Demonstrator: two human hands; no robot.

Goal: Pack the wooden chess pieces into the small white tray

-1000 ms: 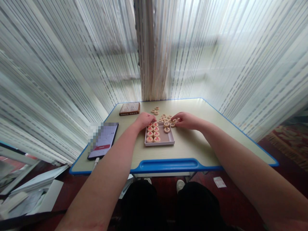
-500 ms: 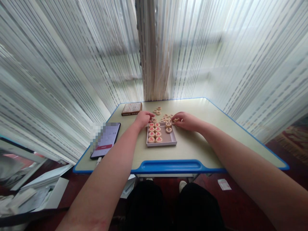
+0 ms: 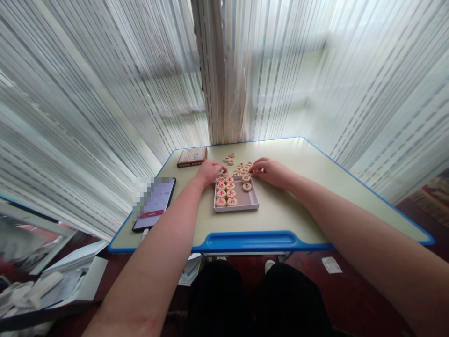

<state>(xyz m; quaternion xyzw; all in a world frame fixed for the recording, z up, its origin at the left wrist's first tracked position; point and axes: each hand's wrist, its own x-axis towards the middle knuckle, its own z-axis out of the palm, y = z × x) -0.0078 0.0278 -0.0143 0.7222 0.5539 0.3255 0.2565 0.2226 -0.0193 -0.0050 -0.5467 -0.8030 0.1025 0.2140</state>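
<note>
A shallow white box (image 3: 237, 208) holds two columns of red-marked Chinese chess pieces (image 3: 230, 193) on its left side. Two black-marked pieces (image 3: 247, 187) lie in its right column. At the box's far left corner my left hand (image 3: 209, 172) has its fingertips closed on a Chinese chess piece (image 3: 225, 172). My right hand (image 3: 269, 171) is beyond the far right corner, fingers bent and close together beside a cluster of loose pieces (image 3: 242, 168). Whatever lies under those right fingertips is hidden.
Three more pieces (image 3: 231, 162) lie farther back on the pale table (image 3: 315, 187). A flat brown patterned box (image 3: 192, 157) sits at the back left. A tablet (image 3: 153, 206) with a cable lies at the left edge. Striped curtains (image 3: 228, 93) hang behind.
My right hand has shifted a little left towards the loose pieces, and pieces seen under its fingers before are now hidden. My left hand stays at the same piece. The view has tilted slightly.
</note>
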